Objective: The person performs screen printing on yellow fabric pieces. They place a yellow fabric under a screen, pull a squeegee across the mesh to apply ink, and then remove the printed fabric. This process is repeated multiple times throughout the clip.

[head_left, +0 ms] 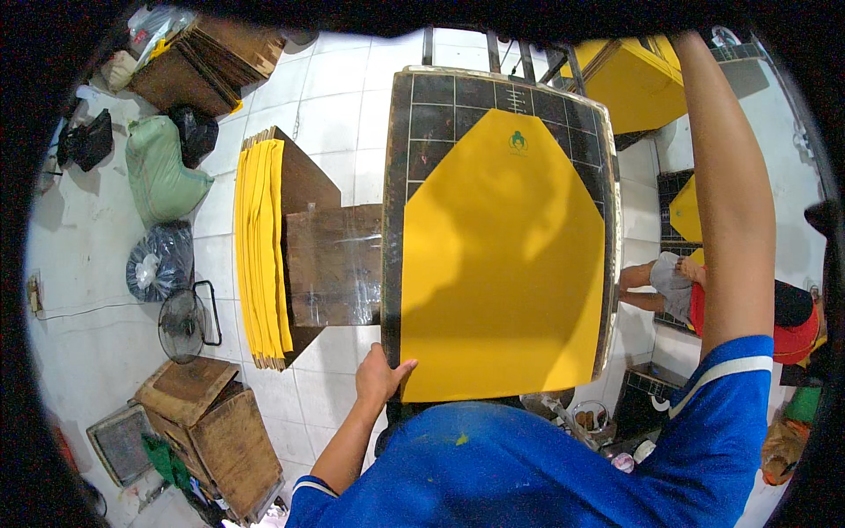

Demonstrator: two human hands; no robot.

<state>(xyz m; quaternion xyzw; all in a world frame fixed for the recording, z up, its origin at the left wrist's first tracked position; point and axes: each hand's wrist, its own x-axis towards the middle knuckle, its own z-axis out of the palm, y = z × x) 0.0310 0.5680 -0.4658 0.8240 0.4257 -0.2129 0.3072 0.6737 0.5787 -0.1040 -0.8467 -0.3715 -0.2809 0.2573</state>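
Wide fisheye view from the wearer's head, looking steeply down from close above the counter (431,121): its far edge lies near the top, its near side by the blue shirt (519,458) at the bottom.

Free pass above the flat yellow sheet (502,299), mid-frame. Left of the surface (431,119), taped brown panel (330,264) and yellow-edged stack (261,255) block low sideways reach. Surface's lower-left corner taken by left hand (380,377); raised right arm (729,194) and yellow pile (634,84) crowd upper right.
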